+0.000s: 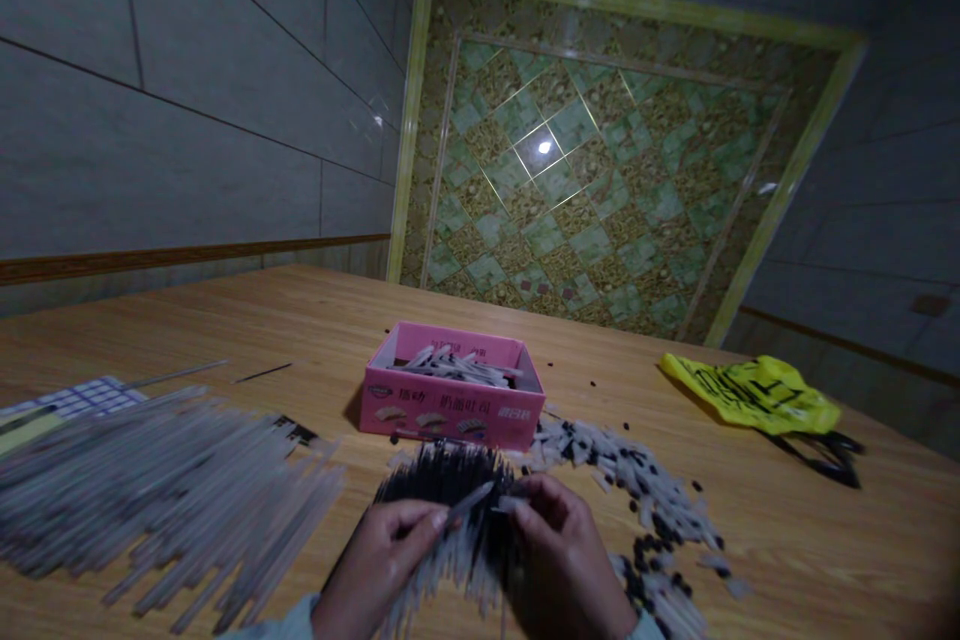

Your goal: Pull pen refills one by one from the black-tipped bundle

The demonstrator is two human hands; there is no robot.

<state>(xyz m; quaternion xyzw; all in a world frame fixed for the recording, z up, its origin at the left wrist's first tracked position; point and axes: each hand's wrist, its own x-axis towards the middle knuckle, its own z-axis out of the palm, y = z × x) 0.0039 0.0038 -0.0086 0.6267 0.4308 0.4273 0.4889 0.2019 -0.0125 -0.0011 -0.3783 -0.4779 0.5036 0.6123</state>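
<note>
My left hand pinches a slim translucent stick with a pointed end between thumb and forefinger. Close beside its tip, my right hand is closed on a small whitish translucent piece. I cannot tell whether the two parts touch. Under and behind both hands lies a dense bundle of thin sticks, dark at the far ends and pale nearer me. Just beyond it stands an open pink box holding many short whitish pieces.
A large pile of long translucent sticks covers the left side of the table. Small clear pieces and black bits are scattered on the right. Farther right are a yellow bag and black straps. A checked cloth lies far left.
</note>
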